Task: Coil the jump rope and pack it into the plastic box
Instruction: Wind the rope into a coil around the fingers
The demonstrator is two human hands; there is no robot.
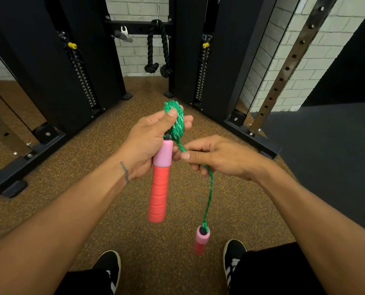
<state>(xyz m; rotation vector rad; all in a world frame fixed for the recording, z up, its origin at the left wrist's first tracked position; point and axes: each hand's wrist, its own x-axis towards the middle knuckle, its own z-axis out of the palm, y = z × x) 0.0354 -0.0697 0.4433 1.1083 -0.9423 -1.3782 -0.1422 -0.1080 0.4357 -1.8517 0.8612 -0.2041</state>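
The jump rope is a green braided cord with two pink-and-red handles. My left hand [149, 137] grips a coil of the green cord [176, 122] under its thumb, together with the top of the first handle [160, 182], which hangs straight down. My right hand [215, 156] pinches the free cord just below the coil. From that hand the cord drops to the second handle [201, 240], which dangles above the floor between my shoes. No plastic box is in view.
I stand on speckled brown rubber flooring [117, 209]. Black cable-machine columns [85, 60] with weight stacks rise on both sides ahead. A black rope attachment [158, 50] hangs at the back. A dark mat [330, 158] lies to the right.
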